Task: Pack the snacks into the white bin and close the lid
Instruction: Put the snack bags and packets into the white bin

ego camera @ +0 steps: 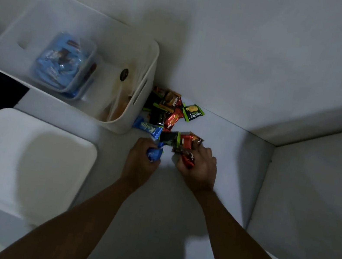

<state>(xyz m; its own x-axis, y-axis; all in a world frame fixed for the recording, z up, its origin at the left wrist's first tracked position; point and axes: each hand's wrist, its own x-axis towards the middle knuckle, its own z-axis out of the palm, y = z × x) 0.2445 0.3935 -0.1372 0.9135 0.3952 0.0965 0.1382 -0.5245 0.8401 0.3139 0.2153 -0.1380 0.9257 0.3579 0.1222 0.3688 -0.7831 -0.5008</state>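
I'm seeing a white bin (152, 62) and white lid (23, 160), with blue packets (60, 62) showing inside the bin. I'm making out a blue wrapper (154, 153), a red wrapper (187, 161) and a black packet (193, 113) edged in green.

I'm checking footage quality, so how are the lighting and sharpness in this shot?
Head view: dim overall; soft shadows fall across the lid and the white surface; the white bin and its contents look blurred, the green snack packet reads sharper; wide-angle distortion bends the edges.

One white bin (15, 33), one lid (11, 158), two hands (140, 162) (200, 171), snacks (173, 116) too jumbled to count.
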